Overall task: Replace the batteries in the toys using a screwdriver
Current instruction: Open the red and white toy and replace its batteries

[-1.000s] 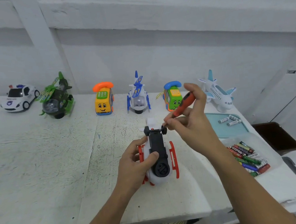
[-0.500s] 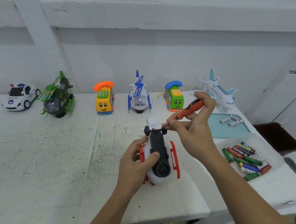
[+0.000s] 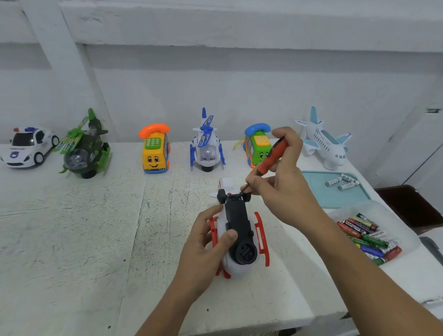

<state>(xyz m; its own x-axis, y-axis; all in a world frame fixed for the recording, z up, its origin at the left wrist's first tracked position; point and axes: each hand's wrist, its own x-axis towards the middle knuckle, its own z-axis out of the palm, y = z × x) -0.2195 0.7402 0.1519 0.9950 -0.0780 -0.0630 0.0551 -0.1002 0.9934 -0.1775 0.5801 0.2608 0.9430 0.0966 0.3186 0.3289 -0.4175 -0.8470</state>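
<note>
Gripping one upturned white-and-red plastic helicopter (image 3: pixel 237 220) on white table (image 3: pixel 59 237) with left hand (image 3: pixel 203 248); pinching one orange-handled screwdriver (image 3: pixel 270 157) in right hand (image 3: pixel 284 188), tip at its black underside. Behind, six more toys (image 3: pixel 155 152); three white batteries (image 3: pixel 342 182) on one teal tray (image 3: pixel 334 199)

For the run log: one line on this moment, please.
left hand grips upturned red-white helicopter | right hand holds orange screwdriver, tip at its far end

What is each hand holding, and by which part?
The right hand holds the orange screwdriver by its handle. The left hand grips the upturned white-and-red toy helicopter round its body, thumb on the black underside.
</note>
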